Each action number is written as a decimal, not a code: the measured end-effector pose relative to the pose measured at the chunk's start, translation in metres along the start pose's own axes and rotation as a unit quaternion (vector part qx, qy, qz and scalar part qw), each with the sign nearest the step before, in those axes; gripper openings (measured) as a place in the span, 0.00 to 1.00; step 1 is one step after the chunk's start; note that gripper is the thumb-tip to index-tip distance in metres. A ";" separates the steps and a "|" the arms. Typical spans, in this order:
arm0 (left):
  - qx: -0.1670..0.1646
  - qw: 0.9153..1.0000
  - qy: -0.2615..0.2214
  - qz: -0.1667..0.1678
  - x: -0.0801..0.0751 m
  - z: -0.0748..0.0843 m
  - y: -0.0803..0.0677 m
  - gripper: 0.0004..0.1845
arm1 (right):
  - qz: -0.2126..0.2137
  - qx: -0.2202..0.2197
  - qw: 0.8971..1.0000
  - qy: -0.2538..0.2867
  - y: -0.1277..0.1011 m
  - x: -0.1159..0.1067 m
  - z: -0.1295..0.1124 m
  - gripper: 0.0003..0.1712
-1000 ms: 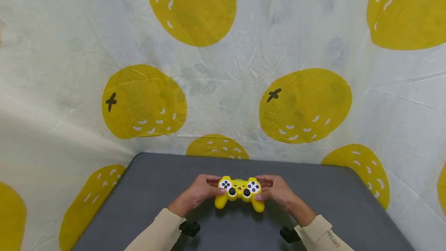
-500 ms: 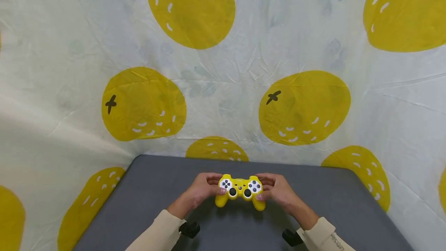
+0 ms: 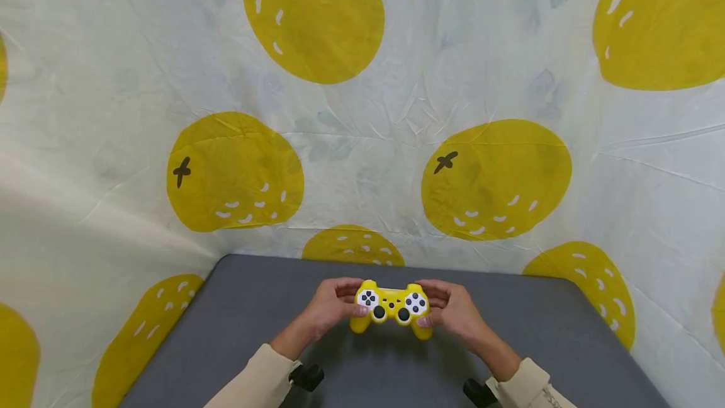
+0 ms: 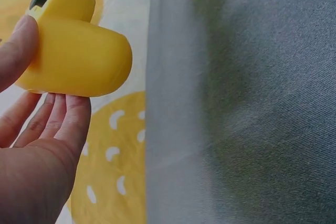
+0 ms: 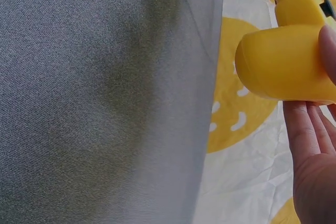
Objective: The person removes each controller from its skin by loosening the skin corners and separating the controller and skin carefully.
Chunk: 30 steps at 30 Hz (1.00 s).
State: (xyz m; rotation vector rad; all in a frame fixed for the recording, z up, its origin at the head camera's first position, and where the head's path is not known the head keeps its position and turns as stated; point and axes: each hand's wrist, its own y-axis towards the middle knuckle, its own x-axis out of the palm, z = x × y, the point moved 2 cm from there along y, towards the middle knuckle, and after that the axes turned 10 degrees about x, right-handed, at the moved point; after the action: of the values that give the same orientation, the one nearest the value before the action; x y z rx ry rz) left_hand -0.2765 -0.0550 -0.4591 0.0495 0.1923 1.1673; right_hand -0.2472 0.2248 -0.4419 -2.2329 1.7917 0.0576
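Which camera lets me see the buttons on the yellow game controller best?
The head view: the whole yellow game controller, its buttons and both sticks face that camera, between the left hand and the right hand. The wrist views show only one handle each.

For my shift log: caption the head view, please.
Left hand and right hand hold a yellow game controller above a grey table.

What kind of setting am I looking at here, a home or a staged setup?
Likely a staged recording booth, not a lived-in room: a crumpled backdrop sheet printed with yellow fruit closes in a plain grey table, and left hand and right hand hold only a yellow game controller above it.
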 end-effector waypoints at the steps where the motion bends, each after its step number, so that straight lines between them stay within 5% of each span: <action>1: 0.008 1.000 0.001 -0.001 0.000 0.001 0.000 0.33 | 0.003 -0.001 1.000 0.003 -0.001 0.000 -0.001 0.44; 12: 0.050 0.999 -0.005 -0.003 0.000 0.012 -0.004 0.33 | 0.042 -0.040 0.998 -0.020 -0.006 0.003 -0.006 0.44; 23: 0.056 0.998 0.017 0.001 0.001 0.019 -0.008 0.35 | 0.100 -0.086 0.990 -0.048 -0.017 0.007 -0.004 0.40; 30: 0.079 0.996 0.045 -0.006 0.003 0.024 -0.011 0.36 | 0.127 -0.150 0.978 -0.069 -0.025 0.009 0.000 0.39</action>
State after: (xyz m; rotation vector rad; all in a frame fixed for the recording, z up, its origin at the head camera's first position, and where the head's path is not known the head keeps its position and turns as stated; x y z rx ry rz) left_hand -0.2618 -0.0555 -0.4375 0.1357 0.3633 1.1405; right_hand -0.2214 0.2214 -0.4388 -2.1078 2.0933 0.5557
